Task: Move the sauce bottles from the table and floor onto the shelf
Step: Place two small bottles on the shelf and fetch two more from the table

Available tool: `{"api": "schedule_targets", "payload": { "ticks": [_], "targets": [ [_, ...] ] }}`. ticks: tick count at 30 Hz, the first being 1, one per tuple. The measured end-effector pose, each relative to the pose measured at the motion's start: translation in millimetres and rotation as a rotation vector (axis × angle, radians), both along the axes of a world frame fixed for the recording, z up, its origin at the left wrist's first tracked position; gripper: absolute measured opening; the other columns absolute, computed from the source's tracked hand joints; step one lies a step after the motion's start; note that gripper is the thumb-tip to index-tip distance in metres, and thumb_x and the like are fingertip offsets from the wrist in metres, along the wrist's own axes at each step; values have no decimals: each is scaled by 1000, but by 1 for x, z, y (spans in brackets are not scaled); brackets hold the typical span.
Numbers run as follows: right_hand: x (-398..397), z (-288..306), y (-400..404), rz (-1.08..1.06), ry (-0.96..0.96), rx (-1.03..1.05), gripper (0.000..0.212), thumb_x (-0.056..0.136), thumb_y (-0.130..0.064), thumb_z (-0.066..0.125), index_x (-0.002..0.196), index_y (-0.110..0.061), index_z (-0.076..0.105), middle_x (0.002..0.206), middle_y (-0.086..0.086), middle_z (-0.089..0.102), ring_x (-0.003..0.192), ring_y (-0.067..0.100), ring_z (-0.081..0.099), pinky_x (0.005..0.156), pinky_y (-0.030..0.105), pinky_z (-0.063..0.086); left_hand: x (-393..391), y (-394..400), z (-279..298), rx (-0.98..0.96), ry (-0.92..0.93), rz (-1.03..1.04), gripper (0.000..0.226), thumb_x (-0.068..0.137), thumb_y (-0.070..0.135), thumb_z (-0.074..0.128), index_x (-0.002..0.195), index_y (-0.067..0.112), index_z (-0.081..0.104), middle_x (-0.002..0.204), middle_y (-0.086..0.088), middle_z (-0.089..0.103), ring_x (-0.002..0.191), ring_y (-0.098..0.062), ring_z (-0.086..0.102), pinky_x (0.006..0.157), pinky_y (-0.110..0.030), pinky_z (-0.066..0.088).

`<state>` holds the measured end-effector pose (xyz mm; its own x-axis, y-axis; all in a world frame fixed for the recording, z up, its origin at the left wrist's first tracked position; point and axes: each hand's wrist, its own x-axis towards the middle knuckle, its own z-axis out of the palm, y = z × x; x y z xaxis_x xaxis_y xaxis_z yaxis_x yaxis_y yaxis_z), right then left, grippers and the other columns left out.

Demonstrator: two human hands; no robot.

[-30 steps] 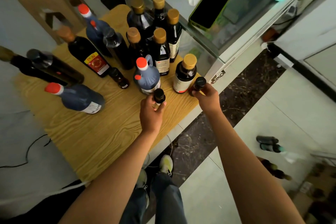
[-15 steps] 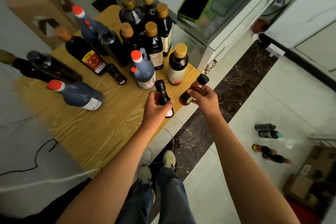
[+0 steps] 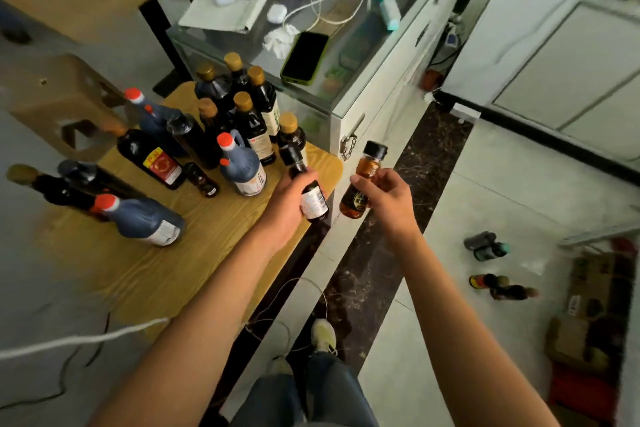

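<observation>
Dark bottle [image 3: 304, 184] gripped in left hand [image 3: 289, 204] fingers, amber bottle [image 3: 363, 184] pinched by right hand [image 3: 388, 198]

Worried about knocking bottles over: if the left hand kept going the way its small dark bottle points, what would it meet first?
Probably the gold-capped bottle standing just beyond the small dark bottle in the left hand; depth is unclear.

Wood-grain table [image 3: 145, 274], glass-topped cabinet [image 3: 349, 94], glossy tiled floor [image 3: 485, 191]
</observation>
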<state>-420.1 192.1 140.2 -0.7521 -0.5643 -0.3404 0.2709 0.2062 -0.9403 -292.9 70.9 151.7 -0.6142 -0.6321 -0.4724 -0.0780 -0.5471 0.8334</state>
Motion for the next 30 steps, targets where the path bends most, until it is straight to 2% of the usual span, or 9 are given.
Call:
{"api": "schedule_targets", "payload": {
  "ticks": [3,7,11,15,19,21,24,28,30],
  "targets": [
    [-2,24,26,-50,45,1,36,83,-26,80,105,-5,61,104,18,69,98,33,69,92,52,56,-9,13,30,57,55,-45,21,98,13,32,97,8,52,77,-9,57,74,-22,56,75,-37,46],
    [-1,61,64,-128,106,-15,31,81,-30,81,99,-12,63,102,15,70,96,32,71,89,54,57,-22,36,61,-30,46,-188,23,101,14,37,101,11,59,95,-11,64,93,-23,58,81,-35,47],
    [5,98,109,-228,163,-49,35,80,-32,81,104,-13,64,102,12,72,92,23,73,83,42,61,-30,62,89,-206,86,-394,23,98,14,51,119,9,58,119,-12,64,107,-22,61,77,-35,57],
    [18,131,162,-330,261,-24,31,83,-31,79,104,-15,63,94,3,71,84,10,72,73,28,57,-38,102,121,-374,145,-498,26,92,17,63,116,7,59,107,-5,70,97,-15,67,81,-37,59],
    [32,154,217,-475,342,49,35,83,-36,79,104,-14,63,100,10,71,91,19,71,76,26,59,-53,148,145,-444,216,-557,28,84,22,74,105,8,61,106,-14,69,92,-23,68,90,-46,55],
    [40,166,246,-542,371,61,39,81,-38,80,106,-14,64,100,9,72,91,20,71,78,28,59,-59,177,158,-491,244,-617,32,81,23,77,104,6,61,106,-16,68,95,-27,68,88,-40,55],
    [53,187,295,-641,411,84,40,79,-43,80,106,-18,64,99,3,73,92,15,71,85,34,58,-66,229,178,-521,307,-708,28,79,23,79,97,10,61,95,-9,68,86,-18,68,78,-30,55],
    [62,212,360,-777,424,56,39,76,-45,82,101,-21,64,98,3,74,93,19,72,88,40,59,-76,301,204,-495,386,-846,31,83,31,74,109,17,65,101,-1,70,93,-10,67,83,-26,53],
    [61,225,400,-833,426,49,39,75,-43,83,101,-20,65,96,3,74,91,18,73,86,39,59,-82,342,220,-491,441,-917,26,87,28,69,110,16,66,101,-3,71,87,-5,68,75,-16,52]
  ]
}}
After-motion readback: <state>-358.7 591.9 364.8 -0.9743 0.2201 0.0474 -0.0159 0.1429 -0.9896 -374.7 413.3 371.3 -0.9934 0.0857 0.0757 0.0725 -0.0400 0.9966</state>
